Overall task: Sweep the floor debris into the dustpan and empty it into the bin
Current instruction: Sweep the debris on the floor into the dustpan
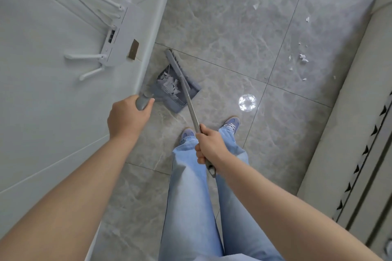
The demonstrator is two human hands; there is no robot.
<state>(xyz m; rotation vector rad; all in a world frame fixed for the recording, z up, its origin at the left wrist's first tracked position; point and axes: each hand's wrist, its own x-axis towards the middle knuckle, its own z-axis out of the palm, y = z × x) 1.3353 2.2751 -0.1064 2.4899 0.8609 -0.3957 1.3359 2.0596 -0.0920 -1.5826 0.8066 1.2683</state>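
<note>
Spillage is the main risk; the dustpan point(176, 88) sits on the floor point(222, 27) near the left-hand cabinet point(53, 90), holding a heap of white scraps point(170, 85), and any tilt of its handle would tip them back out. Left hand point(127, 115) is clenched round that handle; right hand point(209, 147) grasps the broom point(186, 88) shaft, the head lying across the pan's far edge. A hasty flick of the bristles could scatter paper past the pan or under the cabinet. Judged incomplete: loose debris point(302, 58) lies far right beside the sofa point(350, 112); lifting now would leave it behind. No bin is in view. Count: one dustpan; one broom; two hands; roughly ten loose scraps, exact number unclear; one router point(115, 33) on the cabinet.
</note>
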